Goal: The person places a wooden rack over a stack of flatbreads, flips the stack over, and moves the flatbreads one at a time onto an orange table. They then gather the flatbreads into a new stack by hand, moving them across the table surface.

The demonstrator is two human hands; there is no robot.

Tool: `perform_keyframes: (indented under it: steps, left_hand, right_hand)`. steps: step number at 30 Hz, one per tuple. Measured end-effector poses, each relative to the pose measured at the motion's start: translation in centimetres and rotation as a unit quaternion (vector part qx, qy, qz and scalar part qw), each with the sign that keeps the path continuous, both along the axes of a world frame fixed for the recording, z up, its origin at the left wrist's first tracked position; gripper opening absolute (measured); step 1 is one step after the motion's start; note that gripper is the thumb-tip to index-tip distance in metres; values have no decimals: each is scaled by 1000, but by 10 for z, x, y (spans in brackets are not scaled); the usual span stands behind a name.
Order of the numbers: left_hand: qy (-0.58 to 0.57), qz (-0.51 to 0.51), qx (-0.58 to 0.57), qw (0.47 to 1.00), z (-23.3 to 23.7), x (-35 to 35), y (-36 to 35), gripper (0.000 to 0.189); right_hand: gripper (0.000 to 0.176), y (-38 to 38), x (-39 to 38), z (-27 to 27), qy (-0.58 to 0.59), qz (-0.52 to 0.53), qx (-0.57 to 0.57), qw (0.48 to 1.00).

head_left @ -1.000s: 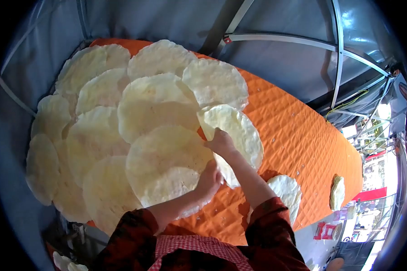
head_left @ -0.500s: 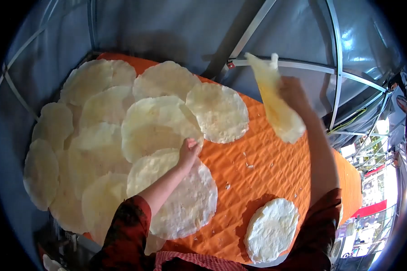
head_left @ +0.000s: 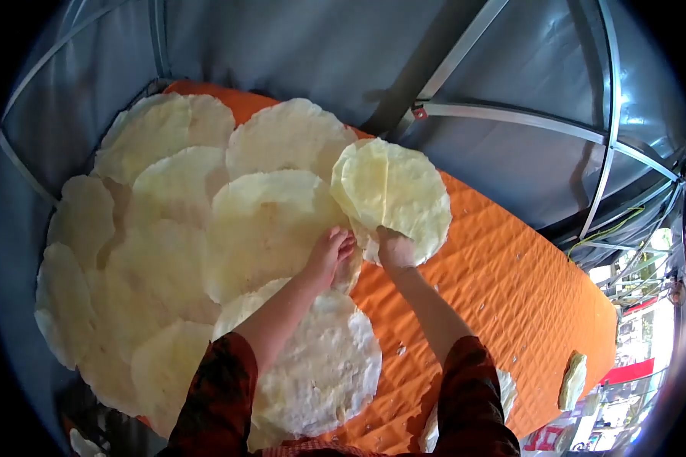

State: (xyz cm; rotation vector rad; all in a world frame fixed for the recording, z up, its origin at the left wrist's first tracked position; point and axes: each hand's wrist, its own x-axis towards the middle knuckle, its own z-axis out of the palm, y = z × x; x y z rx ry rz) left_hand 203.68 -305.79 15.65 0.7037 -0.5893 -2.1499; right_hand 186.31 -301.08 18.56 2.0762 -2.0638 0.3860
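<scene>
Thin, round, pale flatbreads (head_left: pixel 270 221) overlap across the left of the orange quilted cover (head_left: pixel 503 282). My left hand (head_left: pixel 334 253) has its fingers curled at the right edge of the middle one; whether they pinch it is hidden. At the upper right lies a yellowish flatbread (head_left: pixel 411 198) with a crease or fold line down its left part. My right hand (head_left: pixel 395 247) is closed at its lower edge, fingertips partly hidden. Just below my left hand, a thicker-looking whitish flatbread (head_left: pixel 320 373) is partly covered by my left forearm.
A stack of flatbreads (head_left: pixel 507 392) shows from behind my right forearm. Another pale piece (head_left: pixel 573 381) sits near the cover's right end. Small crumbs (head_left: pixel 401 349) dot the cover. Grey sheeting (head_left: pixel 305 53) and metal bars (head_left: pixel 511 114) stand along the far side.
My right hand has come down and left with the flatbread it held in the air, which now lies over the upper-right one. My left hand stays near the middle flatbread's edge.
</scene>
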Motion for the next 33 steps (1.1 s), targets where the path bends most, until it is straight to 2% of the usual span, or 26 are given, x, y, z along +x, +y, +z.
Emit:
perform_keyframes:
  steps: [1, 2, 5, 6, 9, 12, 15, 18, 21, 23, 24, 25, 27, 28, 29, 30, 31, 33]
  left_hand:
    - [0, -14, -12, 1000, -2, -3, -5, 26]
    - [0, -31, -22, 999, -6, -6, -5, 25]
    - [37, -55, 0, 998, 8, -7, -7, 32]
    - [40, -68, -17, 997, 10, -6, -8, 37]
    - [42, -78, 32, 996, 30, -3, -10, 40]
    - [97, -94, 59, 989, 30, -6, -16, 42]
    - [156, -112, 58, 980, 31, -12, -15, 42]
    - [130, -97, 58, 985, 43, -15, -2, 39]
    - [52, -60, -1, 997, 58, 15, 53, 35]
    - [-77, -2, -108, 991, 77, 59, 103, 34]
    - [-117, 32, -165, 979, 70, 87, 127, 38]
    - [-160, 66, -217, 961, 63, 119, 148, 41]
    - [-319, 171, -285, 887, 58, 183, 195, 45]
    - [-406, 193, -264, 853, 59, 212, 225, 46]
    - [-485, 217, -248, 810, 60, 235, 244, 47]
    - [-555, 242, -237, 760, 60, 254, 261, 47]
    - [-551, 241, -188, 776, 48, 271, 282, 47]
    - [-523, 247, -107, 808, 16, 291, 312, 46]
  right_hand:
    - [7, 2, -2, 5, 7, 3, 1, 1000]
    - [11, 7, -3, 7, 3, -12, 54, 998]
    - [21, 15, -6, 1, -18, 45, -51, 998]
    - [41, 21, -4, 2, -42, 41, -20, 998]
    - [57, 32, 8, 12, -101, 24, -26, 994]
    - [62, 32, 8, -1, -119, -1, -57, 991]
    - [53, 26, 11, -16, -119, -35, -105, 987]
    - [43, 17, 4, -22, -189, -138, -58, 970]
    - [36, 2, -18, -1, -49, -159, 12, 986]
    - [32, 4, -30, 63, -67, -142, 31, 987]
    - [31, 11, -26, 97, -42, -170, -7, 985]
    - [31, 22, -19, 128, -18, -195, -41, 980]
    - [30, 57, 3, 166, 8, -124, -14, 992]
    - [29, 87, 31, 178, -5, -52, -72, 996]
    - [29, 116, 56, 182, -19, 20, -141, 990]
    - [27, 144, 82, 169, -54, 67, -163, 983]
    - [26, 174, 110, 157, -86, 112, -192, 971]
    - [26, 220, 148, 102, -117, 142, -126, 975]
